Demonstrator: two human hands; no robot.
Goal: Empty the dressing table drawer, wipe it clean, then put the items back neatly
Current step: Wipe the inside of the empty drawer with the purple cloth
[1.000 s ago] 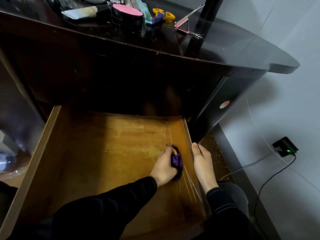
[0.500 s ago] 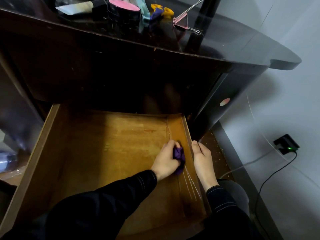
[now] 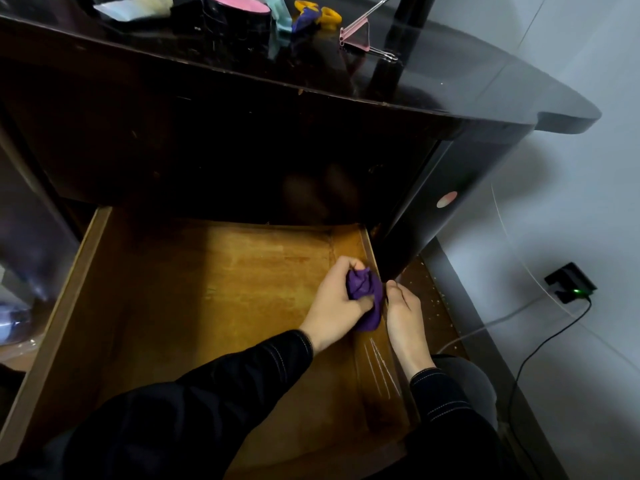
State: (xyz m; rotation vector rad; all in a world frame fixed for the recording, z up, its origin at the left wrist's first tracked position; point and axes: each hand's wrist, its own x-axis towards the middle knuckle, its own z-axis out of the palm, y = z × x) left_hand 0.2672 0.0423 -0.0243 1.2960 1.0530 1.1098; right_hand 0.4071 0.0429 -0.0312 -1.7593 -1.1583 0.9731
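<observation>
Head view: the pulled-out brown wooden drawer holds only one hand and its cloth, while a pink-lidded black round tin stands above on the glossy black table top. The left hand grips a bunched purple cloth, which lies to its right, long axis along the drawer's right wall. The right hand rests on that wall's rim with fingertips bent just beside the cloth; I cannot tell whether they pinch it.

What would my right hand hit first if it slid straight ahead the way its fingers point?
Probably the table's dark frame, just ahead of the right hand along the drawer wall; the cloth sits beside that line. Depth is unclear.
</observation>
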